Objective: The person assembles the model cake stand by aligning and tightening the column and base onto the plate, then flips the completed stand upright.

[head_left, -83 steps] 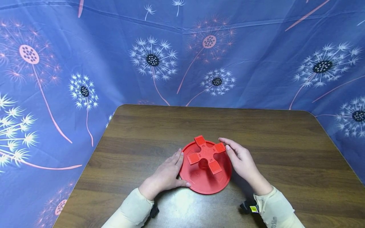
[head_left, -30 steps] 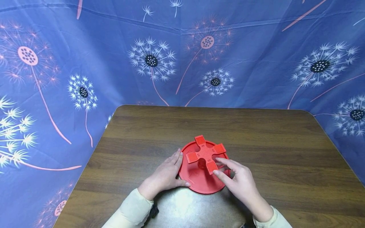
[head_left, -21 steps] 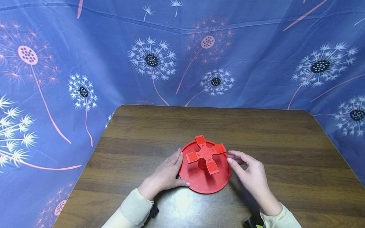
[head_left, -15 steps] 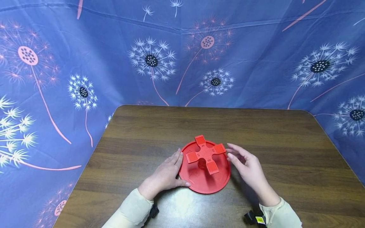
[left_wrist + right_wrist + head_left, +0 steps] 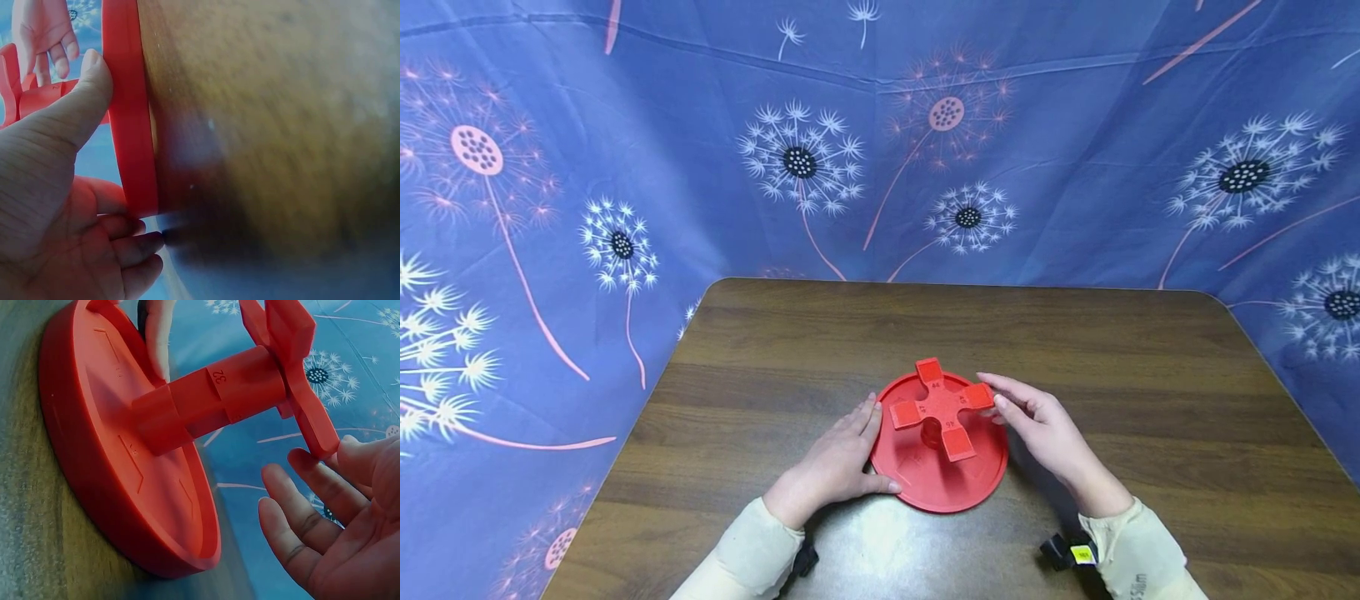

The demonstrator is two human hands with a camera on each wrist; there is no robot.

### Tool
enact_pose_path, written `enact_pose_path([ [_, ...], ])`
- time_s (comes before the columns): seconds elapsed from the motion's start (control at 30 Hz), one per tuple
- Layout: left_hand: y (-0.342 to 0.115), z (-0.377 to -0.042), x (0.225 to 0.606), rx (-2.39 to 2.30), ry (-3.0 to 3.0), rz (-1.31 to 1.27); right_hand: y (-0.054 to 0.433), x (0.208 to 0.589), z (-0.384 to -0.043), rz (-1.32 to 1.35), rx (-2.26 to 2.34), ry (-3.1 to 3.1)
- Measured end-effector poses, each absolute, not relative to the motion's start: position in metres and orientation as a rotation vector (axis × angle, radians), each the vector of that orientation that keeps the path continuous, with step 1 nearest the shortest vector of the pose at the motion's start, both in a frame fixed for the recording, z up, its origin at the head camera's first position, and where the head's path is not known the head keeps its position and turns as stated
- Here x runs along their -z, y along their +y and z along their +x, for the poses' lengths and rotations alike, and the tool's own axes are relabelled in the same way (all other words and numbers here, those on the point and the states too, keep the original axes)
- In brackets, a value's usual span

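Observation:
A red round tray-like base (image 5: 917, 479) with a raised rim lies on the table in the head view. From its middle rises a red post (image 5: 206, 394), marked 32 in the right wrist view. On top sits a red cross-shaped piece (image 5: 942, 404) with four numbered arms. My left hand (image 5: 835, 454) holds the base at its left rim, thumb over the rim in the left wrist view, fingers along the outer edge. My right hand (image 5: 1048, 433) pinches the end of the cross's right arm between thumb and index finger; its other fingers spread loosely below.
The brown wooden table (image 5: 760, 350) spreads around the base. Behind it hangs a blue cloth (image 5: 880, 167) with dandelion prints. A black strap device (image 5: 1058, 552) with a yellow label sits at my right wrist.
Since the oldest frame, the cross has turned about a quarter clockwise. My right hand went to the near arm, then drew back to the right arm's end. My left hand has stayed put.

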State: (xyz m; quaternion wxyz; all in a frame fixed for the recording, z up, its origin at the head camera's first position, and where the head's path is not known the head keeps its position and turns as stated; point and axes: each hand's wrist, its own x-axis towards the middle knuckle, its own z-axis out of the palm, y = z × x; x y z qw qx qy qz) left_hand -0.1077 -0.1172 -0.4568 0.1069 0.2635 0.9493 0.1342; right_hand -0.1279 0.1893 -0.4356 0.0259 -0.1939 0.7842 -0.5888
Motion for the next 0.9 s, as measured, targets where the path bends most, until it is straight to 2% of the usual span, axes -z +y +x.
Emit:
enact_pose_path([
  [0.47,-0.118,-0.107,0.456,-0.395,2.804,0.808,0.189,0.433,-0.106,-0.579,1.846,2.417],
  [0.9,-0.117,-0.106,0.455,-0.392,2.806,0.808,0.166,0.436,-0.085,-0.648,1.755,2.642],
])
